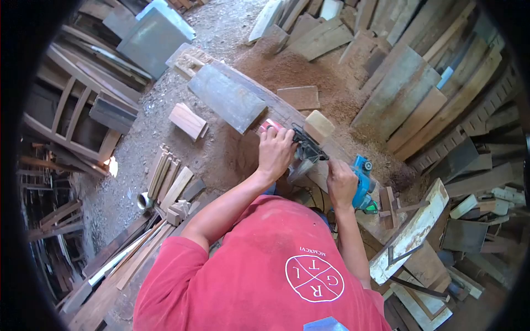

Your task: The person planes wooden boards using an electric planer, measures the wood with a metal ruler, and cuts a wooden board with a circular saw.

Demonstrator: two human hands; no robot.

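Note:
My left hand (276, 149) is closed over a tool with a red end (269, 126) and a black metal body (307, 144), whose exact kind I cannot make out. Close to the other end of the black body is my right hand (341, 182). Its fingers are curled, and what they grip is hidden. A blue power tool (361, 185) lies just right of that hand. Beyond the black part, a pale wooden block (319, 127) rests on the long wooden bench (284, 113).
A grey flat board (226, 96) lies along the bench. On the ground to the left is a short plank (188, 121). Sawdust (292, 69) is heaped behind the bench. Boards (397, 102) lean at the right, and a white-painted plank (411, 231) slants nearby.

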